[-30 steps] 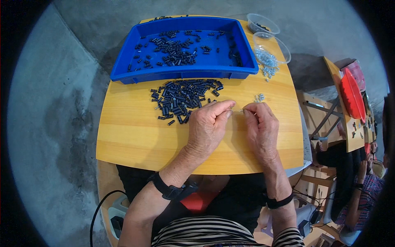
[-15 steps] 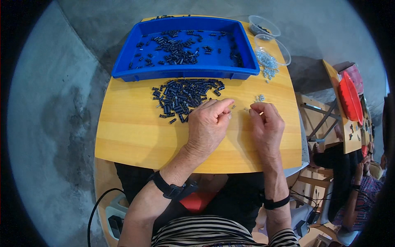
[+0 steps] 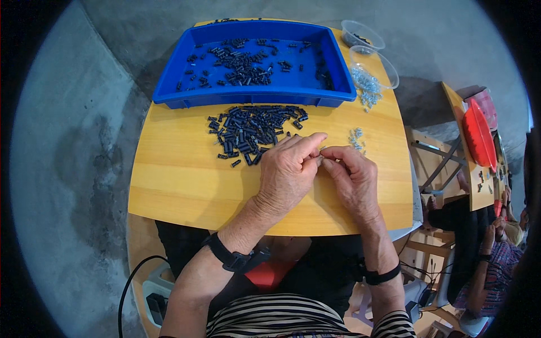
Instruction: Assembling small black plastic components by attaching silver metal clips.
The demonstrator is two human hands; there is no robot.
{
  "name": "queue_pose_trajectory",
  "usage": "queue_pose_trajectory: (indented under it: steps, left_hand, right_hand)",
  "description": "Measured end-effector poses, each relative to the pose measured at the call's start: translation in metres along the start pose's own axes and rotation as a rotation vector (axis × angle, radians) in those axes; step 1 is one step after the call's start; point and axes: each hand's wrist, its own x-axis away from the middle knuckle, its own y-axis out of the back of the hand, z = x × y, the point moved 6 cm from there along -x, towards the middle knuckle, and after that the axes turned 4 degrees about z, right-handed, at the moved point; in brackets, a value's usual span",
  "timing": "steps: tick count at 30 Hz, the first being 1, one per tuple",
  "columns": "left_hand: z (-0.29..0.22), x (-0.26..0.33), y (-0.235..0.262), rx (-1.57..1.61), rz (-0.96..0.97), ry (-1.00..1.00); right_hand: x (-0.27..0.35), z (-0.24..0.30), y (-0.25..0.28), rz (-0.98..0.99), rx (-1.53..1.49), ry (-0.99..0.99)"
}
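Note:
Over the middle of the yellow table, my left hand is closed, thumb against fingers. My right hand meets it, pinching at its fingertips. A tiny light-coloured bit shows where the fingertips come together; its kind is too small to make out. Just beyond my left hand lies a pile of small black cylindrical parts. A few small clear or silvery pieces lie loose on the wood beyond my right hand.
A blue tray with scattered black parts stands at the back. To its right, a tipped clear tub spills silvery pieces, beside another clear tub. At far right are a red basin on another table and a seated person.
My right hand has moved left from beside the small silvery pieces, and its fingertips now meet those of my left hand. The left hand has barely shifted.

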Motion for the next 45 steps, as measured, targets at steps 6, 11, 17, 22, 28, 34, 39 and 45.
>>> queue_pose_trajectory:
  steps: [6,11,17,22,28,34,39,45]
  left_hand:
    - [-0.009,-0.001,-0.002,-0.080,0.005,-0.078]
    - [-0.008,0.000,-0.003,-0.073,0.016,-0.097]
    - [-0.012,0.001,-0.001,-0.031,0.018,-0.096]
    - [-0.014,0.000,0.001,-0.004,0.023,-0.094]
    - [-0.013,0.001,0.003,-0.010,-0.039,-0.139]
    - [-0.016,0.000,0.003,-0.008,-0.067,-0.165]
    - [-0.026,0.001,0.013,-0.048,-0.035,-0.161]
    - [-0.017,0.020,0.074,0.015,-0.210,-0.009]
  right_hand:
    - [0.000,-0.006,0.002,0.022,-0.028,-0.083]
    - [0.001,-0.014,0.001,0.004,-0.130,-0.125]
    - [0.003,-0.021,-0.002,0.047,-0.371,-0.254]
    - [0.002,-0.024,-0.002,0.075,-0.474,-0.303]
    - [0.002,-0.018,-0.004,0.076,-0.474,-0.278]
    - [0.001,-0.010,-0.005,0.075,-0.567,-0.243]
    - [0.000,-0.018,0.000,0.038,-0.594,-0.245]
    - [-0.001,-0.023,0.002,-0.081,-0.669,-0.308]
